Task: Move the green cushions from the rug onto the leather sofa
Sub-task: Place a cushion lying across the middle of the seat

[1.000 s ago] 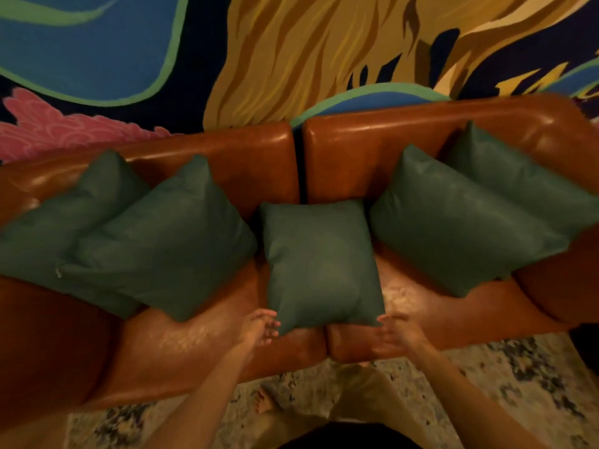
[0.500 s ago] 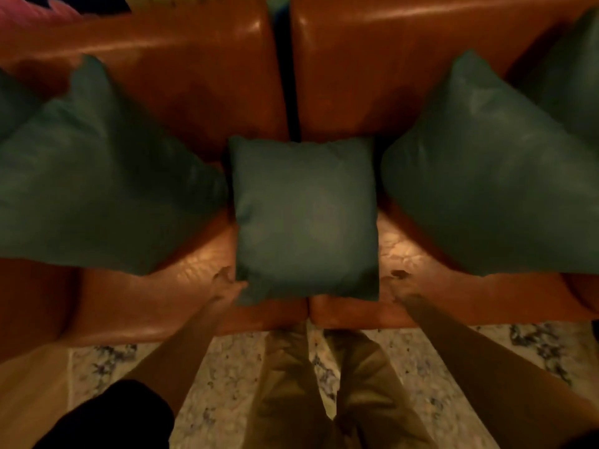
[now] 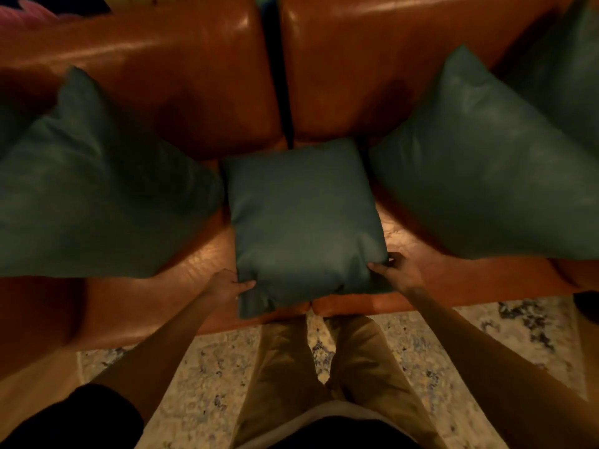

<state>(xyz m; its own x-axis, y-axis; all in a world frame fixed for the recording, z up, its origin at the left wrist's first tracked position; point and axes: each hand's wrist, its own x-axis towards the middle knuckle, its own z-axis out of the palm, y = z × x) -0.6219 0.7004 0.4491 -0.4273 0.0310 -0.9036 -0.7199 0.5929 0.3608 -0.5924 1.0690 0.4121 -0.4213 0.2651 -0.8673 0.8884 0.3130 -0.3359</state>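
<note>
We stand close up to the front of the leather sofa, with the patterned rug under us. The small middle cushion lies flat on the seat, across the gap between the two seat pads. Its far edge reaches the foot of the backrest and its near edge hangs a little over the front. Our left hand grips the near left corner, thumb on top and fingers curled beneath. Our right hand pinches the near right corner in much the same way. On either side a large left cushion and a large right cushion lean on the backrest, with a further cushion behind the right one.

We judge this to be the placing step — the cushion is on the sofa but not yet settled. No green cushion shows on the part of the rug we can see, so this may well be the last one. The next move calls for a tidy finish: tip it up against the backrest between its neighbours, or push it back off the front edge — then let both corners go.
</note>
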